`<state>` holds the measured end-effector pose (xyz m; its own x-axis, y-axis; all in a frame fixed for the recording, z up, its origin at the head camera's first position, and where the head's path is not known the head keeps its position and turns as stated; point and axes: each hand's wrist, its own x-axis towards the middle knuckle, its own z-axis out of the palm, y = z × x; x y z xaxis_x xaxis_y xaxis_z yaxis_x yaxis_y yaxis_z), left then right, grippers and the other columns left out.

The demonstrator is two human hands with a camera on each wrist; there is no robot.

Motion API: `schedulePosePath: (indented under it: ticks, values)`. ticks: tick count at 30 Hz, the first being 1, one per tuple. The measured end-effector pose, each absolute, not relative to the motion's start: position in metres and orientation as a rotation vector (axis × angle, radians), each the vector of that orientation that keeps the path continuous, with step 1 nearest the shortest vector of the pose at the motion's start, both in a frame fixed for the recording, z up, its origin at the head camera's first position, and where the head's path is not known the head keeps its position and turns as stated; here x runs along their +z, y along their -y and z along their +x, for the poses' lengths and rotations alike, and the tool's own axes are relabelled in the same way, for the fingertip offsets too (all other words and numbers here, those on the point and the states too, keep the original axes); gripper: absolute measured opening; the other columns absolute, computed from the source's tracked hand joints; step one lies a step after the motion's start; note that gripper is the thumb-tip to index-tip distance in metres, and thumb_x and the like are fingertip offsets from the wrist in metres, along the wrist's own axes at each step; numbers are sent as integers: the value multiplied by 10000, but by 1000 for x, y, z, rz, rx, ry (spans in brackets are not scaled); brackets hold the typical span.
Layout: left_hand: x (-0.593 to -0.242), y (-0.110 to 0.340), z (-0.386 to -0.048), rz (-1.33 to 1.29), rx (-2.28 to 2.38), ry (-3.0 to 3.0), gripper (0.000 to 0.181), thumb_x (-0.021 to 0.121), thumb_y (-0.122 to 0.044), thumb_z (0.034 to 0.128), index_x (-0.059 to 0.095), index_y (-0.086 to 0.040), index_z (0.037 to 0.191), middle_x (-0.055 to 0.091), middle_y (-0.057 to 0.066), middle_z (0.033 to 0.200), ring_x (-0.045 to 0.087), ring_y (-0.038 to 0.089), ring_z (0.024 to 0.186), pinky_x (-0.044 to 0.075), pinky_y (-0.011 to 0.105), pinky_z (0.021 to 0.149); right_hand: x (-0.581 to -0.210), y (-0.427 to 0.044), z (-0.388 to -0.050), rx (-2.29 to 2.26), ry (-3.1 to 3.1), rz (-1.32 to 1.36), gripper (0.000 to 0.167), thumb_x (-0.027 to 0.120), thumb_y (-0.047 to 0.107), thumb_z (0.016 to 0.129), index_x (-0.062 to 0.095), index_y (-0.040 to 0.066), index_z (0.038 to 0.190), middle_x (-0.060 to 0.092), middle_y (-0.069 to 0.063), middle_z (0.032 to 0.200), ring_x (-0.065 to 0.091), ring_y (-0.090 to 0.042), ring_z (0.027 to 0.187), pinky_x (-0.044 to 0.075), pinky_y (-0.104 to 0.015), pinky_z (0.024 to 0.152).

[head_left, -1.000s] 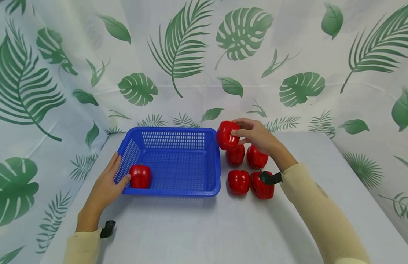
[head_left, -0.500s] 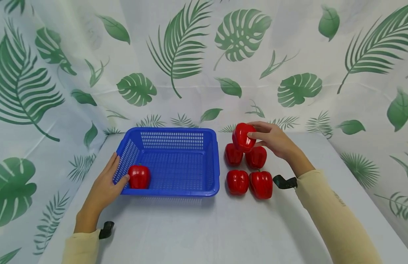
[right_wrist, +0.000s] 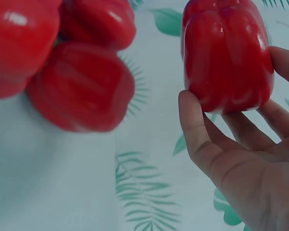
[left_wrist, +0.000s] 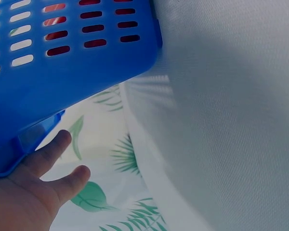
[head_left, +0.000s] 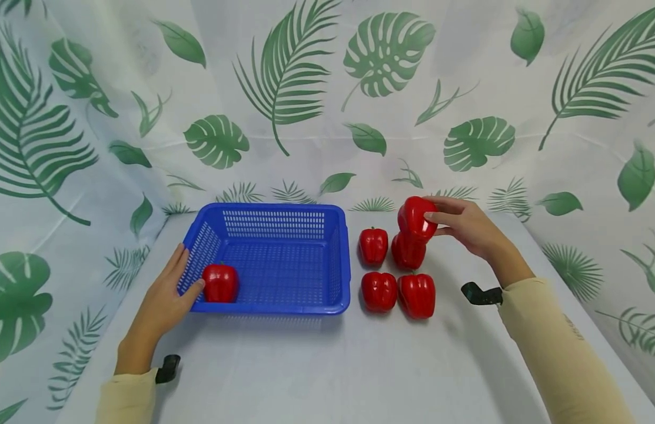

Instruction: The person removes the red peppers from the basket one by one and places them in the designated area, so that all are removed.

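Note:
My right hand (head_left: 467,227) holds a red bell pepper (head_left: 416,217) in the air, pinched between thumb and fingers; in the right wrist view this held pepper (right_wrist: 229,57) shows its ribbed side. Behind and below it on the table stands another red bell pepper (head_left: 408,252), partly hidden. My left hand (head_left: 165,294) grips the left rim of the blue plastic basket (head_left: 285,309), thumb over the edge, fingers along the outside. Two of its fingers (left_wrist: 70,185) stick out straight in the left wrist view. One red bell pepper (head_left: 220,283) sits inside the basket's near left corner.
Right of the basket, more red bell peppers stand on the white table (head_left: 285,371): one at the back (head_left: 373,246), and a near pair, left pepper (head_left: 379,291) and right pepper (head_left: 417,295). A leaf-patterned curtain (head_left: 306,88) borders the table behind and at the sides.
My right hand has carried its pepper rightward, from beside the basket's right rim to above the back right pepper. The left hand has stayed at the basket.

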<state>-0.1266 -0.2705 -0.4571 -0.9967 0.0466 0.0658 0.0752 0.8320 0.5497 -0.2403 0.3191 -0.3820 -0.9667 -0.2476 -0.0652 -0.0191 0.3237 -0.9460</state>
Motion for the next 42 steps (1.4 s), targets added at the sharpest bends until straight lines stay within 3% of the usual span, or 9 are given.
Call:
schedulePosePath:
  ticks: [6,21,34,42]
  values:
    - [-455,271,-127,-99,-881,2947,846,579,-354,1082,138,45,1684,53,224,1776,146,540,1579,249,770,1161,-386,-333,-239,-1684,-2405,-233,656,672,257,1075,411,10,1624,528,-113,1463,594,-222,1204,619,-291,898]
    - [-456,273,-125,-79,-883,2953,848,577,-358,1082,137,42,1685,53,225,1775,145,539,1580,253,772,1156,-414,-372,-235,-1581,-2438,-138,717,619,255,1105,272,29,1690,374,-236,1624,490,-325,1314,610,-300,923]
    - [-458,273,-125,-101,-888,2938,839,581,-355,1080,156,49,1681,67,219,1776,151,526,1584,253,765,1166,-455,-391,-236,-1506,-2409,-46,732,609,271,1108,245,-37,1663,310,-303,1650,410,-379,1391,597,-368,980]
    - [-458,271,-126,-99,-868,2931,841,587,-347,1075,159,49,1681,76,219,1776,159,527,1582,264,764,1157,-468,-391,-234,-1528,-2373,-23,731,596,280,1113,238,-44,1661,288,-308,1658,406,-389,1399,587,-302,963]
